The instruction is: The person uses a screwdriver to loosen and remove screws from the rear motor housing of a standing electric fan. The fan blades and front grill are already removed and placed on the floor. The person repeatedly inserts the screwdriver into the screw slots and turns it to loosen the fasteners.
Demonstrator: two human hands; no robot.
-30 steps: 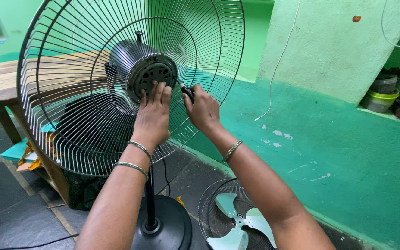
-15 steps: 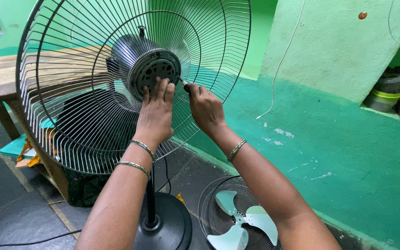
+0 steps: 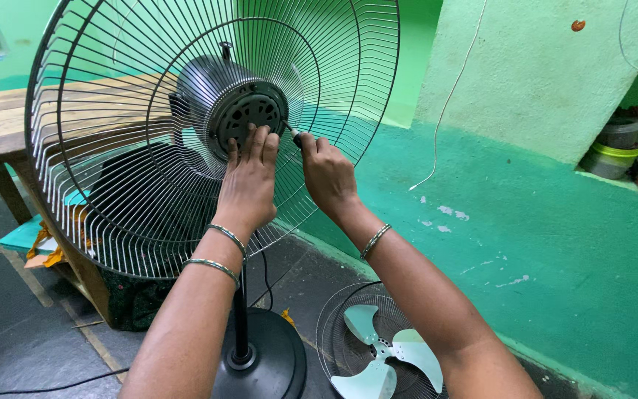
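Floor, nearest: loose pale fan blade [image 3: 382,355] lying in a wire guard [image 3: 334,325]. Left hand [image 3: 249,185] flat, fingers together, pressed on motor housing [image 3: 241,111] inside rear grille [image 3: 119,214]. Right hand [image 3: 326,174] closed around screwdriver [image 3: 293,134], tip at motor. Far right: stacked tubs [image 3: 614,151], contents unclear.

Left hand [image 3: 249,185] hides the motor [image 3: 241,111] face; screwdriver [image 3: 295,135] mostly hidden

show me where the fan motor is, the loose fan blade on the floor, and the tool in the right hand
fan motor [image 3: 249,118], head view, on its vented front face.
loose fan blade [image 3: 385,353], head view, on the hub where the three blades meet.
tool [image 3: 292,134], head view, on the dark tip above the right hand [image 3: 328,177].
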